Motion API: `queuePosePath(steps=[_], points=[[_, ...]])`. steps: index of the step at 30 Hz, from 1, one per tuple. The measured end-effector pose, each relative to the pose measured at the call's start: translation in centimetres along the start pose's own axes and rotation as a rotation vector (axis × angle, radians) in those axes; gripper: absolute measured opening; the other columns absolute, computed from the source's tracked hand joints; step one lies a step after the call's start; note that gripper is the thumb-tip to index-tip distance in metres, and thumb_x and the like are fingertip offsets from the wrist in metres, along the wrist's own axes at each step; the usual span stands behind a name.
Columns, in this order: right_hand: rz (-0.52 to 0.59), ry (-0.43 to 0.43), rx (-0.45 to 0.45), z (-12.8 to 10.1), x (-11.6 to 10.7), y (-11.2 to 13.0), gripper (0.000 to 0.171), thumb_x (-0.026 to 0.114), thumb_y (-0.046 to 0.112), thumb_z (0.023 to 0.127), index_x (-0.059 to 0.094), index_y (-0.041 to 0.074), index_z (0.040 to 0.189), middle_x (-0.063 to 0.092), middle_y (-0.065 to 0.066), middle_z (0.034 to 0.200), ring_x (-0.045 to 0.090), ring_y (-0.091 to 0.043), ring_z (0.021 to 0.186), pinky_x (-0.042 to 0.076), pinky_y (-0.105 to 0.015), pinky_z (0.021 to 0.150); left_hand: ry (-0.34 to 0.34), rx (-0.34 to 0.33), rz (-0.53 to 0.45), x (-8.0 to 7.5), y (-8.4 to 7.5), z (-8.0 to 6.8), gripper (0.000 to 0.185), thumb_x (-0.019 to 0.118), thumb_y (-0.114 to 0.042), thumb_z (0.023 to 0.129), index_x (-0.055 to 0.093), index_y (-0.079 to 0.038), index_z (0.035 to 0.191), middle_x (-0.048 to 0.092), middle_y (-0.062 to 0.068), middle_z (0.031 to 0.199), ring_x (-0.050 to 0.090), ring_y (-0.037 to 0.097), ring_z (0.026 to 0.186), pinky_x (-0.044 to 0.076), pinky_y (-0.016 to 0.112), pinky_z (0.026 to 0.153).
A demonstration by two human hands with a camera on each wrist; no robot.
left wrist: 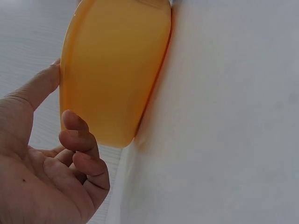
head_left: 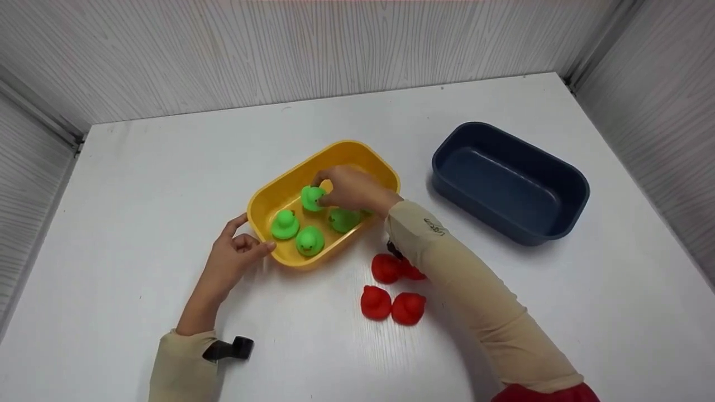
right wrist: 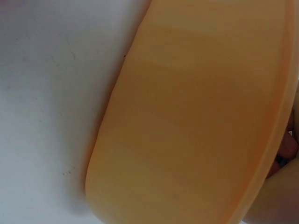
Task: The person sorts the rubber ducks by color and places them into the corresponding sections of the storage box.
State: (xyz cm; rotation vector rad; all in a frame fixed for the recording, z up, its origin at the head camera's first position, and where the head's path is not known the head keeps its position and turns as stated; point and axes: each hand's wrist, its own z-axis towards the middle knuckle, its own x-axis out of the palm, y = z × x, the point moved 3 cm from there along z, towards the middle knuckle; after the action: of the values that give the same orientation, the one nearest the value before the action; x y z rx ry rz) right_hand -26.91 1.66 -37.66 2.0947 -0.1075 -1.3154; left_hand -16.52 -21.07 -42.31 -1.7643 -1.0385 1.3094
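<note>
A: Head view, from where I stand: the right hand (head_left: 349,190) reaches into the yellow tub (head_left: 357,152) and pinches a green duck (head_left: 311,198) between fingertips and thumb; that duck sits at the tub's middle, just above the floor of it or on it, I cannot tell which.

B: And the other ducks?

A: Three more green ducks (head_left: 285,224) lie in the tub, toward its near end; one is partly hidden under the right wrist; red ducks (head_left: 376,302) sit in a cluster on the white table (head_left: 139,184), just beside the tub's near right side; one is half covered by the sleeve (head_left: 475,296).

B: The left hand?

A: The left hand (head_left: 234,254) rests against the tub's near left corner; in the left wrist view the thumb (left wrist: 39,86) touches the wall and the fingers (left wrist: 77,133) curl loosely beside it, gripping nothing firmly; a navy tub (head_left: 570,184) stands well apart, to the right.
</note>
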Motion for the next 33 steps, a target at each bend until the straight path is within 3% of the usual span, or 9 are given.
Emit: queuePosePath(steps=[12,24,30,33], points=[[-0.115,0.024,0.015,0.6,0.6,0.0,0.039,0.064,0.026,0.090,0.061,0.021,0.129,0.060,0.001,0.132,0.054,-0.018,0.102,0.046,-0.033,0.094,-0.001,0.000,-0.015,-0.1,0.0,0.0,0.083,0.071,-0.030,0.087,0.021,-0.014,0.152,0.056,-0.008,0.077,0.046,0.009,0.073,0.038,0.021,0.065],[-0.063,-0.049,-0.056,-1.3,-1.5,0.1,0.041,0.066,0.028,0.091,0.060,0.013,0.129,0.059,-0.004,0.134,0.054,-0.022,0.122,0.043,-0.039,0.104,0.003,-0.003,-0.013,-0.1,0.1,0.0,0.083,0.071,-0.030,0.088,0.022,-0.014,0.152,0.056,-0.007,0.079,0.045,0.010,0.072,0.037,0.021,0.062],[-0.020,-0.080,-0.096,-2.9,-2.6,0.0,0.041,0.066,0.027,0.091,0.059,0.010,0.128,0.058,-0.006,0.135,0.055,-0.024,0.121,0.045,-0.037,0.101,0.006,-0.005,-0.021,-0.1,0.1,0.0,0.083,0.071,-0.030,0.087,0.021,-0.015,0.152,0.057,-0.007,0.079,0.045,0.009,0.072,0.038,0.021,0.063],[-0.007,-0.098,-0.102,-3.8,-3.1,0.0,0.041,0.067,0.030,0.091,0.060,0.012,0.128,0.059,-0.005,0.134,0.060,-0.024,0.110,0.048,-0.037,0.096,0.005,-0.003,-0.018,-0.1,0.2,0.0,0.084,0.071,-0.030,0.087,0.021,-0.014,0.153,0.056,-0.008,0.079,0.045,0.009,0.072,0.038,0.021,0.064]])
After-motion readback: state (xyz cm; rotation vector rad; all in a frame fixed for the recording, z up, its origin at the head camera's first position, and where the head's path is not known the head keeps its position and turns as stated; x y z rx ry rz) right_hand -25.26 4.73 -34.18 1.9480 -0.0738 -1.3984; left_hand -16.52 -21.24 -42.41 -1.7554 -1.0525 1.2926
